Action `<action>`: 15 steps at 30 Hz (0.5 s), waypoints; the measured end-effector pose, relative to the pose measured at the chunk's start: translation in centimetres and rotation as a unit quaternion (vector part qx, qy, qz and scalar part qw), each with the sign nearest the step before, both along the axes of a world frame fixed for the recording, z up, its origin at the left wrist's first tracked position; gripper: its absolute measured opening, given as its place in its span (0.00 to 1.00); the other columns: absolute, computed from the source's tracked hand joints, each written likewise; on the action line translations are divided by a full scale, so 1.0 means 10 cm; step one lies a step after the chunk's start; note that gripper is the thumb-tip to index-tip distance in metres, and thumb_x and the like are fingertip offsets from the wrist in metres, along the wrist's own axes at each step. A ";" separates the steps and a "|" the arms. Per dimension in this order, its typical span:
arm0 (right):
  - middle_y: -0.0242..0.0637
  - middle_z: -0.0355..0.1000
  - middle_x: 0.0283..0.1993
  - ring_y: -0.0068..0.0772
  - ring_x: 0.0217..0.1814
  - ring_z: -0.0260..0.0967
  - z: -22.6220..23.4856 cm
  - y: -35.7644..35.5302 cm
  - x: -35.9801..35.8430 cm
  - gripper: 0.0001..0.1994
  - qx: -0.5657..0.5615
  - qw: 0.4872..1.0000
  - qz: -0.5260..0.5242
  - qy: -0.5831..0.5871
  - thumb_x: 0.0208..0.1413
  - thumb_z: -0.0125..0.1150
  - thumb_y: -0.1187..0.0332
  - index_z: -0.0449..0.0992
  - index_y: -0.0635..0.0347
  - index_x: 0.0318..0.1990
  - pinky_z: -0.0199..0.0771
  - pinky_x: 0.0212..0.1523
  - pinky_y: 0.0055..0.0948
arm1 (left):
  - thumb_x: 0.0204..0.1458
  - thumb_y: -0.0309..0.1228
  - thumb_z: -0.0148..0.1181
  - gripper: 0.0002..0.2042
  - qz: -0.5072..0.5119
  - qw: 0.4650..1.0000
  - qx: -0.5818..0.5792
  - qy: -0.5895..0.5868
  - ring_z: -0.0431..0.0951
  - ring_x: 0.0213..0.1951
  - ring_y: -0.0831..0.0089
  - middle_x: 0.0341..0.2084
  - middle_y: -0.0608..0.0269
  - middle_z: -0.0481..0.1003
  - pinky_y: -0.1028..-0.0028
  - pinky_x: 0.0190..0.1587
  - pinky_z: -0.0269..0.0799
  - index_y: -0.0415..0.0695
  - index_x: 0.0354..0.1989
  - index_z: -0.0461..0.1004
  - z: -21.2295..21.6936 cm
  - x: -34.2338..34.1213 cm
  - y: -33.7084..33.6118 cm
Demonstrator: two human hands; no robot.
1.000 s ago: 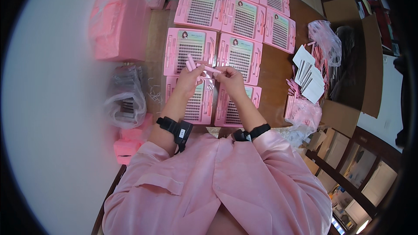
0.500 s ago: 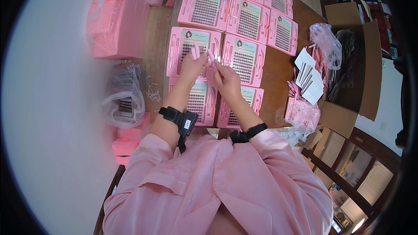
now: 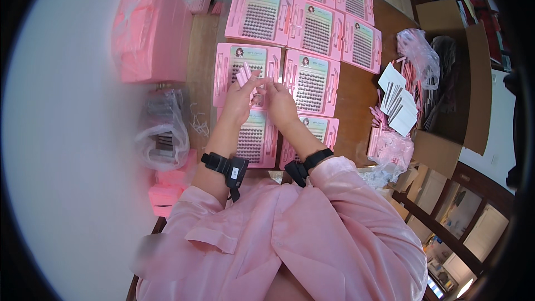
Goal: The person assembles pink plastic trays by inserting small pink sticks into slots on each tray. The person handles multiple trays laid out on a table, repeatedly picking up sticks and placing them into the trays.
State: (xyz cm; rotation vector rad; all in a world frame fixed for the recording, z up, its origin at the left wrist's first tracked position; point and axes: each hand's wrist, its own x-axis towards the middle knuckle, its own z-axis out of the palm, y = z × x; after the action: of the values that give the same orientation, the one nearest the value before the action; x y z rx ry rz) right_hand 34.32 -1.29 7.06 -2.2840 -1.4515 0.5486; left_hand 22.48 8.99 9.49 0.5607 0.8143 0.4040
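Observation:
My left hand [image 3: 238, 102] is closed around several slim pink tubes [image 3: 243, 74], which stick up past its thumb and fingers. Close against it, my right hand [image 3: 281, 106] has its fingertips pinched together and meeting the left fingers; what they grip is hidden. Both hands hover over a pink eyelash kit [image 3: 222, 72], a tray with rows of dark lash clusters, a slim tube and tweezers. Beside it on the right lies another eyelash kit [image 3: 312, 81]. Nearer me, two more kits are partly covered by my forearms.
Several more eyelash kits [image 3: 316, 30] lie in rows farther back on the brown table [image 3: 356, 92]. On the right are pink tubes in plastic bags [image 3: 390, 147], white cards [image 3: 398, 100] and an open cardboard box [image 3: 476, 89]. Pink boxes [image 3: 153, 39] and a bagged stack [image 3: 164, 139] stand left.
My right hand has come left against my left hand; the pink tube that showed in its fingers is no longer distinct. The tubes in my left hand now lean left. The view has shifted slightly.

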 end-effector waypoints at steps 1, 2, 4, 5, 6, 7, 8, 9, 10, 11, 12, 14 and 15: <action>0.49 0.74 0.46 0.53 0.46 0.74 0.03 0.01 0.02 0.21 -0.002 1.000 0.003 0.001 0.57 0.54 0.75 0.70 0.62 0.60 0.78 0.43 0.41 | 0.66 0.34 0.51 0.20 0.000 1.000 0.005 -0.012 0.76 0.39 0.78 0.51 0.53 0.77 0.80 0.34 0.69 0.37 0.63 0.65 0.01 0.02 0.01; 0.49 0.75 0.44 0.51 0.44 0.75 0.07 0.02 0.06 0.20 0.031 0.998 -0.026 0.039 0.58 0.54 0.74 0.71 0.63 0.59 0.78 0.43 0.39 | 0.66 0.34 0.51 0.20 0.000 1.000 0.007 -0.021 0.77 0.42 0.76 0.53 0.52 0.76 0.79 0.36 0.71 0.37 0.63 0.65 0.01 0.05 0.02; 0.48 0.76 0.40 0.48 0.42 0.76 0.20 0.02 0.20 0.17 0.056 0.986 -0.090 0.127 0.60 0.56 0.72 0.74 0.64 0.55 0.78 0.42 0.36 | 0.66 0.33 0.52 0.20 0.026 0.999 -0.012 -0.044 0.78 0.45 0.73 0.53 0.53 0.76 0.78 0.39 0.73 0.35 0.62 0.66 0.02 0.13 0.01; 0.38 0.78 0.38 0.28 0.34 0.77 0.26 0.05 0.25 0.13 0.010 0.941 -0.176 0.287 0.63 0.59 0.68 0.74 0.66 0.51 0.76 0.35 0.25 | 0.65 0.32 0.54 0.20 0.052 0.996 -0.032 -0.060 0.79 0.44 0.73 0.51 0.54 0.77 0.78 0.40 0.73 0.35 0.61 0.67 0.03 0.19 -0.01; 0.37 0.77 0.37 0.26 0.34 0.76 0.32 0.05 0.27 0.12 0.051 0.912 -0.167 0.370 0.63 0.60 0.69 0.74 0.66 0.50 0.76 0.36 0.24 | 0.64 0.32 0.56 0.19 0.078 0.992 -0.047 -0.087 0.79 0.44 0.72 0.49 0.56 0.78 0.78 0.40 0.74 0.34 0.60 0.68 0.03 0.25 -0.03; 0.36 0.77 0.36 0.24 0.35 0.75 0.39 0.02 0.30 0.11 0.078 0.873 -0.175 0.449 0.62 0.60 0.70 0.75 0.67 0.48 0.76 0.37 0.23 | 0.64 0.32 0.56 0.19 0.070 0.992 -0.062 -0.088 0.79 0.44 0.71 0.50 0.55 0.78 0.77 0.41 0.74 0.34 0.59 0.69 0.03 0.30 -0.05; 0.35 0.77 0.34 0.23 0.35 0.74 0.45 -0.01 0.33 0.10 0.115 0.822 -0.173 0.530 0.62 0.61 0.72 0.76 0.67 0.47 0.75 0.38 0.22 | 0.64 0.33 0.57 0.19 0.062 0.990 -0.071 -0.102 0.79 0.44 0.70 0.50 0.55 0.77 0.75 0.42 0.75 0.34 0.59 0.69 0.03 0.35 -0.07; 0.32 0.76 0.35 0.19 0.36 0.74 0.50 -0.06 0.37 0.07 0.126 0.789 -0.155 0.580 0.60 0.62 0.76 0.75 0.67 0.44 0.75 0.37 0.19 | 0.64 0.33 0.57 0.19 0.052 0.989 -0.082 -0.110 0.80 0.44 0.69 0.51 0.55 0.77 0.73 0.43 0.76 0.35 0.58 0.70 0.03 0.42 -0.10; 0.33 0.76 0.36 0.20 0.36 0.74 0.52 -0.07 0.40 0.07 0.106 0.807 -0.184 0.551 0.61 0.62 0.75 0.75 0.67 0.44 0.75 0.37 0.19 | 0.64 0.34 0.56 0.20 0.037 0.991 -0.072 -0.109 0.78 0.47 0.67 0.53 0.54 0.75 0.71 0.45 0.76 0.35 0.60 0.68 0.04 0.49 -0.13; 0.33 0.76 0.37 0.21 0.36 0.74 0.53 -0.09 0.44 0.07 0.109 0.815 -0.187 0.537 0.61 0.61 0.74 0.75 0.67 0.45 0.76 0.37 0.19 | 0.64 0.34 0.55 0.21 0.021 0.993 -0.063 -0.101 0.77 0.50 0.65 0.55 0.52 0.74 0.68 0.47 0.75 0.36 0.61 0.66 0.04 0.55 -0.16; 0.34 0.76 0.38 0.21 0.36 0.75 0.53 -0.11 0.47 0.08 0.116 0.822 -0.187 0.525 0.62 0.61 0.73 0.75 0.67 0.45 0.76 0.37 0.20 | 0.65 0.34 0.54 0.22 0.005 0.994 -0.054 -0.091 0.76 0.53 0.64 0.58 0.51 0.72 0.66 0.50 0.75 0.36 0.63 0.64 0.05 0.61 -0.19; 0.32 0.76 0.36 0.20 0.35 0.73 0.51 -0.19 0.59 0.07 0.112 0.793 -0.216 0.558 0.63 0.60 0.72 0.76 0.65 0.44 0.75 0.35 0.19 | 0.65 0.33 0.54 0.21 -0.022 0.996 -0.044 -0.078 0.78 0.50 0.63 0.57 0.51 0.73 0.66 0.46 0.76 0.37 0.63 0.64 0.09 0.73 -0.25; 0.32 0.75 0.35 0.20 0.34 0.73 0.49 -0.24 0.66 0.07 0.106 0.778 -0.223 0.577 0.63 0.60 0.72 0.76 0.65 0.44 0.74 0.35 0.19 | 0.65 0.33 0.54 0.21 -0.031 0.997 -0.036 -0.066 0.78 0.49 0.64 0.57 0.51 0.73 0.66 0.45 0.77 0.37 0.63 0.64 0.11 0.80 -0.29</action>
State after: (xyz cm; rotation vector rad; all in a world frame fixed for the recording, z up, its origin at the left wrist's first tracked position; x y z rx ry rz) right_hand 40.89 -3.70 12.00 -1.4403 -0.3100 1.2274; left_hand 30.50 6.06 10.59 0.4858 0.6796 0.3499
